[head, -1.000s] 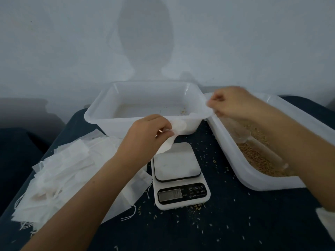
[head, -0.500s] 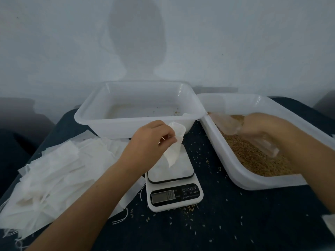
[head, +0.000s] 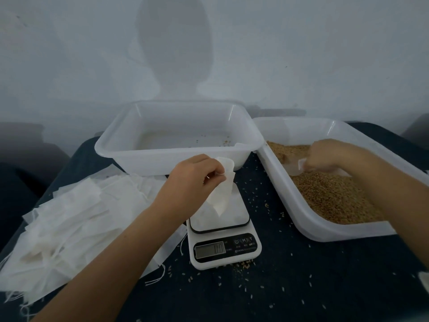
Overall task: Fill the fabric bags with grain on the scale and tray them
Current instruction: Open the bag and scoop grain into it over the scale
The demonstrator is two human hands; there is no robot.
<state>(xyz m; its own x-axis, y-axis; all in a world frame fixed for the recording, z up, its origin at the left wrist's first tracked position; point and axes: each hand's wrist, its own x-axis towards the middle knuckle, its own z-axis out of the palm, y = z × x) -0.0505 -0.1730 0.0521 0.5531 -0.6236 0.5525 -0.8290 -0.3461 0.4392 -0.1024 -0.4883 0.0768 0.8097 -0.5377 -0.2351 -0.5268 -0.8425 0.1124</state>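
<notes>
our left hand pinches an empty fabric bag by its mouth, dangling it over the scale for filling, while our right hand grips a clear scoop in the grain tub.

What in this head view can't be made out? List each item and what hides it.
- Scale display: digits too small and blurred to read.
- Scoop in the grain tray: translucent, motion-blurred, its handle covered by the right hand; its load can't be judged.
- Bag pinched by the left hand: whether its mouth is open is unclear.
- White object at the right edge: cut off by the frame.
</notes>
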